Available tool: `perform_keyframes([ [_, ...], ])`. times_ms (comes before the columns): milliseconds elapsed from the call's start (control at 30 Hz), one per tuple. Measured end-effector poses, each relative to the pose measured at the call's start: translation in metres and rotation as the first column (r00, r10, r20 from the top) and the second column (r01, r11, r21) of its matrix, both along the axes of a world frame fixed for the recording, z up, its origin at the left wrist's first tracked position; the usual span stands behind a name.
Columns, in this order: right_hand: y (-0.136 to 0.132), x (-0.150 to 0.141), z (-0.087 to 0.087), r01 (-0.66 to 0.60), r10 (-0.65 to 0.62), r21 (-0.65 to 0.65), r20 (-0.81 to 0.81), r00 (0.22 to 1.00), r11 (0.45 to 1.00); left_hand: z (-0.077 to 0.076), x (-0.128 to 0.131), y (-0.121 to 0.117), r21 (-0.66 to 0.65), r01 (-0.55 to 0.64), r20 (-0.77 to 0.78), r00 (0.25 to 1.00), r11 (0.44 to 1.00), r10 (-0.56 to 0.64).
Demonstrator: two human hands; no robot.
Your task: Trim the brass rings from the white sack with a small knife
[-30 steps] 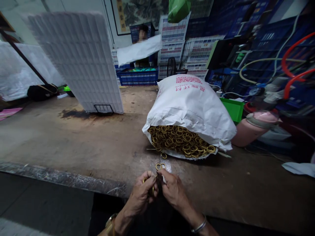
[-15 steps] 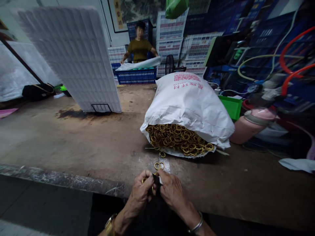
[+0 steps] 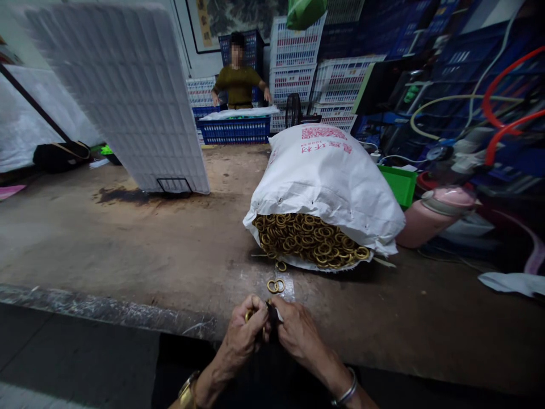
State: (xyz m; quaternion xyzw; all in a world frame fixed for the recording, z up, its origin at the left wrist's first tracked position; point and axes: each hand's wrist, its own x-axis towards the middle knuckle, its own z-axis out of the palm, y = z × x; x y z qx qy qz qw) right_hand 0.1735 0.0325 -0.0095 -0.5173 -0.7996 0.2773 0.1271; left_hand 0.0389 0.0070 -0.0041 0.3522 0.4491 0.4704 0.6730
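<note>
Gold-colored rings (image 3: 248, 315) sit in the curled fingers of a worker's left hand (image 3: 247, 326), closed around them above the near edge of a worn brown tabletop (image 3: 149, 250). Touching close beside it, the right hand (image 3: 298, 326) is also closed, thumb forward, gripping a small dark piece (image 3: 273, 316) with a bit of white showing; its exact form is too dim to tell. A gold-colored band (image 3: 187, 391) circles the left wrist, a silver bracelet (image 3: 347, 390) the right.

Just beyond the hands, 2 loose rings (image 3: 272, 286) lie overlapping on the tabletop, and 1 more (image 3: 281, 266) rests just beside the mouth of a white sack (image 3: 327, 170). Lying on its side, red printing on top, the sack opens toward the worker, packed with similar rings. At right, near it, are a pink bottle (image 3: 432, 218) and a green tray (image 3: 398, 184).

Farther back at left, a ribbed white panel (image 3: 123, 96) stands tilted. At the far side, a person in an olive top (image 3: 238, 85) spreads both arms above a white sheet (image 3: 238, 112) on a blue crate (image 3: 236, 132), before stacked white crates (image 3: 294, 57).
</note>
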Motion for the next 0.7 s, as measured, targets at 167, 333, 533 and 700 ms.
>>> perform_keyframes([
  [167, 0.002, 0.003, -0.001, 0.029, -0.035, 0.079, 0.079, 0.996, 0.996, 0.019, -0.006, -0.013, -0.016, 0.062, -0.035, 0.997, 0.998, -0.062],
  [333, 0.017, 0.019, -0.005, 0.208, -0.231, 0.142, 0.173, 0.957, 0.968, 0.028, -0.027, -0.04, -0.111, 0.329, 0.034, 0.944, 0.938, -0.327],
  [533, 0.033, 0.022, -0.014, 0.247, -0.267, 0.239, 0.054, 0.962, 0.939, -0.024, -0.063, -0.055, -0.412, 0.211, 0.045, 0.976, 0.886, -0.211],
  [700, 0.032, 0.012, -0.01, 0.229, -0.267, 0.213, 0.174, 0.948, 0.95, -0.075, -0.067, -0.063, -0.545, 0.079, -0.077, 0.987, 0.835, -0.143],
])
